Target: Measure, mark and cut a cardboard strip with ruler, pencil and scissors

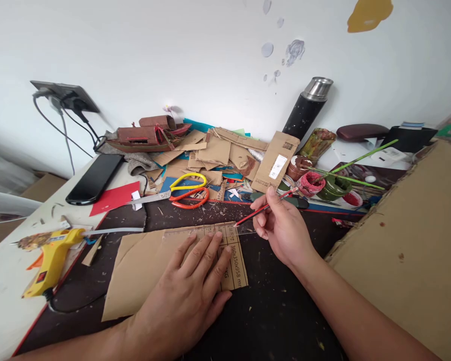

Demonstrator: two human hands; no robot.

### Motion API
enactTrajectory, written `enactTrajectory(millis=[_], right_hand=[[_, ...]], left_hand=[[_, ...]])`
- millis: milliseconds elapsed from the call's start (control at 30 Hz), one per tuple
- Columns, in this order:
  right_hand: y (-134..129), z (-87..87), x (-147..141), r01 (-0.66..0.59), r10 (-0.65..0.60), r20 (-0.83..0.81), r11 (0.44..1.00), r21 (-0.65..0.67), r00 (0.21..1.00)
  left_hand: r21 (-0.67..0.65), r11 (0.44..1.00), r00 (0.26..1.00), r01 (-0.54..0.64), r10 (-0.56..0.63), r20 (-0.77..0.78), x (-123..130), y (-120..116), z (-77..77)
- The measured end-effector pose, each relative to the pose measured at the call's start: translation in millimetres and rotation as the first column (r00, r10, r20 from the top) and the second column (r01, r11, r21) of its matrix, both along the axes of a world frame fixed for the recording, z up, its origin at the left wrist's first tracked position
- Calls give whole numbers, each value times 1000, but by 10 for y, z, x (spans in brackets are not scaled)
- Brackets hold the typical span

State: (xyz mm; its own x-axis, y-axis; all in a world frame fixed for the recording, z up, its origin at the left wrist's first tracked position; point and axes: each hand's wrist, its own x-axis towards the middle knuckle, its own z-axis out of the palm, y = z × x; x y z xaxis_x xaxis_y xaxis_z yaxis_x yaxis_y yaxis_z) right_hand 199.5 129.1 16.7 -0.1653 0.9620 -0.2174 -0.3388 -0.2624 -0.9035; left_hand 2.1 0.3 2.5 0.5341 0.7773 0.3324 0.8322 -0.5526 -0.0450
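Note:
My left hand [190,283] lies flat, fingers stretched out, on a piece of brown cardboard [135,271] with printed lines and numbers at its right end. Under its fingertips a clear ruler [180,231] runs along the cardboard's far edge and sticks out past the right side. In my right hand [285,225] a red pencil [261,209] is pinched between thumb and fingers. Its tip points down-left, at the ruler near the cardboard's top right corner; whether it touches is too small to tell.
Scissors [190,181] with yellow and orange handles lie beyond the cardboard. A yellow glue gun [54,260] and a phone [94,178] are at left. Cardboard scraps [214,150], a model boat [146,136], paint jars [311,184] and a black flask [308,108] line the wall. A large cardboard sheet [409,240] rises at right.

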Motion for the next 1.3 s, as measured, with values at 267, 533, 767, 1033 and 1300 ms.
enactTrajectory(millis=[267,533,767,1033,1300], right_hand=[[-4,-9,-4,3,-3,17,1000,8,1000],[-10,-4,-1,-14,12,48,1000,28,999],[-28,-19,-6,-25,23,51,999,31,998],[-49,-55,-5,-118,106,116,988,99,988],[-75,-40,5,-291,259,214,947,136,942]], left_hand=[[-11,1000,1000,3,-4,-15,-6,-2,-9],[-8,1000,1000,6,-6,-14,-7,-5,-8],[-6,1000,1000,6,-6,-23,-1,-6,-4],[-4,1000,1000,8,-8,-24,-3,2,-2],[-5,1000,1000,9,-9,-25,-4,8,-5]])
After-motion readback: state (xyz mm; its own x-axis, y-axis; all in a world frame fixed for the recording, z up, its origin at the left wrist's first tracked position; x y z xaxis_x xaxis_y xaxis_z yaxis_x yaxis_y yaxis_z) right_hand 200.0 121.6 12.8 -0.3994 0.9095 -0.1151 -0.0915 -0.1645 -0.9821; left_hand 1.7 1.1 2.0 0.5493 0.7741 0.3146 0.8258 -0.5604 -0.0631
